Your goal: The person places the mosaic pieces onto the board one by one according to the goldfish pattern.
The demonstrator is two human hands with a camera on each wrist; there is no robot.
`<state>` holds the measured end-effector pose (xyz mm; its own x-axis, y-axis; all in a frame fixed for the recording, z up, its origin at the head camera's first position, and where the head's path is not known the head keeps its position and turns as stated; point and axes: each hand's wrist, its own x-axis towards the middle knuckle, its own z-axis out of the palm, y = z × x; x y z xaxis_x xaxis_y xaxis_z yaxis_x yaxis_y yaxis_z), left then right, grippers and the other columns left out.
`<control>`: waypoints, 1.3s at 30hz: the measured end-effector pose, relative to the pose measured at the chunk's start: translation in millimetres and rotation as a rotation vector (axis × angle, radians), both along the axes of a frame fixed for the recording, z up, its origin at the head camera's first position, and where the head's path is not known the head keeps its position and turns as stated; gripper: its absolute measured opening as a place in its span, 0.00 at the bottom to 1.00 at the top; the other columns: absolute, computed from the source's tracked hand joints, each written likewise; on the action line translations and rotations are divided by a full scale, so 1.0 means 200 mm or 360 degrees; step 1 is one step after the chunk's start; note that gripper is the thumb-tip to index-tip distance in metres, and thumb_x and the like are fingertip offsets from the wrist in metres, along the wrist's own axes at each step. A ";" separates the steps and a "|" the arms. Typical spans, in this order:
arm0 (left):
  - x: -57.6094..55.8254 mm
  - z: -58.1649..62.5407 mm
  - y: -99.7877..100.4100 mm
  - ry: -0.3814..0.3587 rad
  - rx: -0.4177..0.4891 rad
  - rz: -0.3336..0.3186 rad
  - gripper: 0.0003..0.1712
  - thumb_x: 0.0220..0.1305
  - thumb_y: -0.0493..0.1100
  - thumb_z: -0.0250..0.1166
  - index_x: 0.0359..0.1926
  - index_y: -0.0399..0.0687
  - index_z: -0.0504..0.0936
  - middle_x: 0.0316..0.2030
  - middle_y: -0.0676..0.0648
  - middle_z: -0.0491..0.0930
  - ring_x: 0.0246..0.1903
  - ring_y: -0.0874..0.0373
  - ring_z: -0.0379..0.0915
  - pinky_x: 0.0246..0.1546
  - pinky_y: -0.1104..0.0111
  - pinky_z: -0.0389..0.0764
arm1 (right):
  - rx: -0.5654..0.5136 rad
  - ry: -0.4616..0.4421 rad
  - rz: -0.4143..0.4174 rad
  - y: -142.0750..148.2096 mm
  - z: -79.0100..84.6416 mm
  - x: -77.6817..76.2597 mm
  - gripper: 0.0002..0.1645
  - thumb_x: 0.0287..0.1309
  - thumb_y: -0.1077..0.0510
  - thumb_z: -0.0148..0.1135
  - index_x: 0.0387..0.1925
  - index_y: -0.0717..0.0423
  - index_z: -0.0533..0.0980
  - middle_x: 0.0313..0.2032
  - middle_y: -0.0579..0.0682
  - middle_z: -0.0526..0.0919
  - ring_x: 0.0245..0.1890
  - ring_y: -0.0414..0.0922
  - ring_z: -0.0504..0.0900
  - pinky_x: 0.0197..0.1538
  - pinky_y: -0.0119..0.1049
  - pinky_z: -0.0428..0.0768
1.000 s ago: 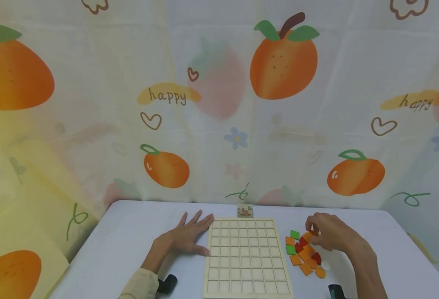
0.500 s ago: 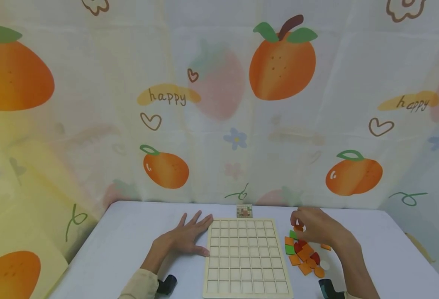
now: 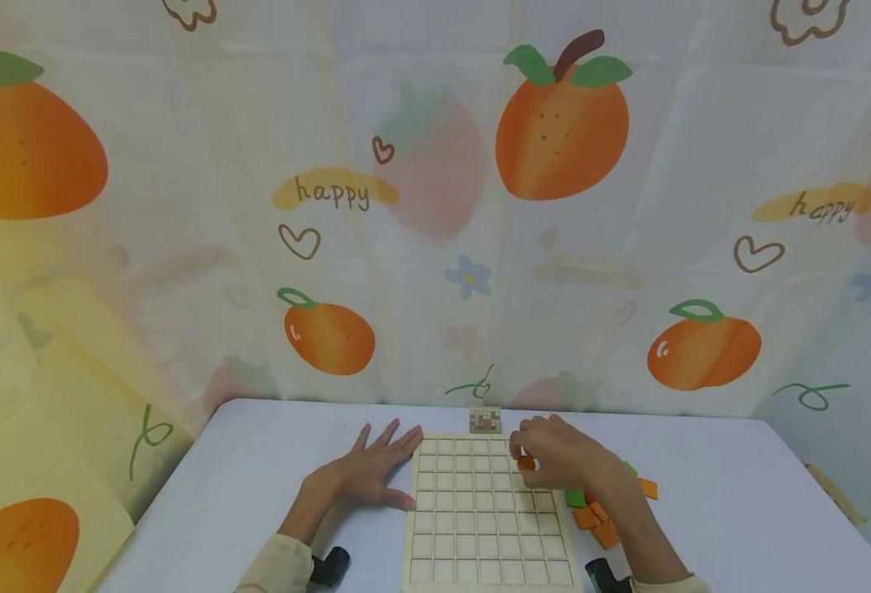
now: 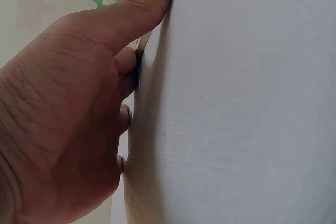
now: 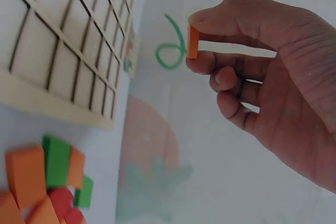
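Note:
A pale wooden grid board [image 3: 491, 585] with rows of square cells lies on the white table. My left hand [image 3: 379, 471] rests with spread fingers at the board's left edge; in the left wrist view the left hand [image 4: 79, 103] has its thumb and fingertips against that edge. Over the board's upper right cells, my right hand [image 3: 565, 455] pinches a small orange tile [image 5: 193, 43] between thumb and index finger. The tile shows edge-on in the right wrist view, held above the board by the right hand [image 5: 273, 61], so its face shape is hidden.
Loose orange tiles [image 3: 606, 534], a green tile [image 3: 575, 497] and red pieces [image 5: 60, 201] lie right of the board, partly hidden by my right forearm. A small patterned card [image 3: 486, 420] sits behind the board. A fruit-print curtain [image 3: 435, 329] hangs behind the table.
My right hand has moved left from the pile of loose pieces to over the board, carrying the orange tile. The left hand stays in place.

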<state>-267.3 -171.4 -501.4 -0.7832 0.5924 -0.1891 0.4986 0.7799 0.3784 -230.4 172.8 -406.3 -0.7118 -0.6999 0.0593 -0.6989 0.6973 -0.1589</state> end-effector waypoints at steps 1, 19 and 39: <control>0.00 0.00 0.00 -0.0001 0.0000 -0.0001 0.65 0.59 0.72 0.70 0.84 0.50 0.47 0.85 0.48 0.47 0.85 0.37 0.32 0.79 0.31 0.30 | -0.0001 0.0024 0.0037 -0.02 -0.01 0.00 0.03 0.57 0.61 0.68 0.33 0.50 0.82 0.27 0.39 0.76 0.29 0.32 0.65 0.40 0.32 0.68; 0.00 0.02 0.00 -0.0021 -0.0045 -0.0022 0.65 0.61 0.74 0.67 0.85 0.51 0.46 0.85 0.49 0.46 0.85 0.39 0.31 0.79 0.30 0.31 | 0.0057 0.0125 0.0225 -0.46 -0.10 -0.09 0.04 0.60 0.59 0.74 0.37 0.48 0.87 0.30 0.40 0.82 0.30 0.33 0.71 0.41 0.29 0.72; 0.00 0.01 -0.01 -0.0040 0.0013 -0.0036 0.64 0.61 0.73 0.68 0.85 0.53 0.46 0.86 0.49 0.45 0.85 0.37 0.30 0.78 0.29 0.29 | 0.0390 0.0306 0.0184 -0.69 -0.24 -0.07 0.06 0.64 0.55 0.71 0.30 0.43 0.85 0.33 0.38 0.86 0.35 0.34 0.78 0.52 0.36 0.82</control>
<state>-267.2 -172.6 -500.3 -0.7644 0.6117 -0.2037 0.5065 0.7653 0.3973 -243.7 34.3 -453.8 -0.6189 -0.7855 0.0049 -0.7766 0.6128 0.1465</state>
